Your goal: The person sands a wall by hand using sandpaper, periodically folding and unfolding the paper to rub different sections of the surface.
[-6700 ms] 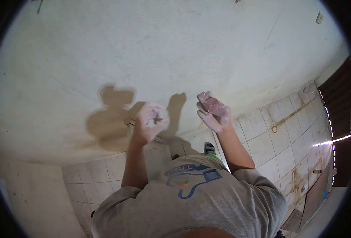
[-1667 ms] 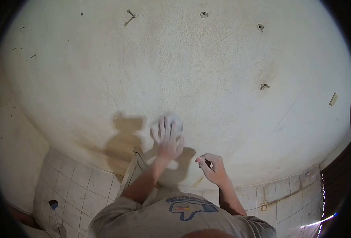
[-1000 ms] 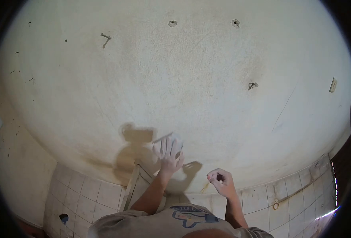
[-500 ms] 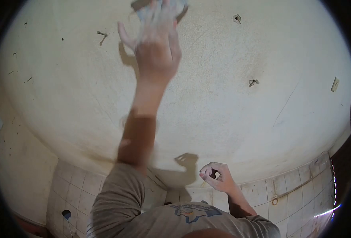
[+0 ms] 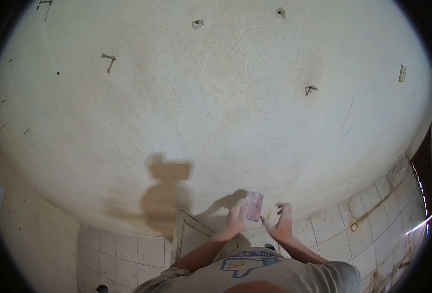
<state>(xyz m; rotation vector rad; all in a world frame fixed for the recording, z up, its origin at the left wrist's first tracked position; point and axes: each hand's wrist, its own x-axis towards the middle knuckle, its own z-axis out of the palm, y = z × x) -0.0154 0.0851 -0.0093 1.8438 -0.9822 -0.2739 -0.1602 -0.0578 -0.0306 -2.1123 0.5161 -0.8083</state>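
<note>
A folded piece of dusty, reddish-pink sandpaper (image 5: 253, 206) is held by my left hand (image 5: 235, 222) low in front of my chest, its flat face turned towards me. My right hand (image 5: 281, 228) is just to the right of it, empty, with thumb and fingers apart. The right thumb tip comes close to the sandpaper's lower right corner. Pale dust coats the fingers of both hands. Behind them rises a rough, off-white wall (image 5: 226, 122), on which the shadows of my head and arms fall.
Bolts and hooks stick out of the wall, among them a bent bolt (image 5: 109, 57) on the left and a metal hook (image 5: 311, 90) on the right. A pale switch plate (image 5: 402, 73) sits far right. Stained white tiles (image 5: 333, 234) and a small door frame (image 5: 179, 232) are low down.
My left hand has come down from high on the wall to chest height, bringing the sandpaper beside my right hand. The right hand has opened from a curled shape. The view has shifted.
</note>
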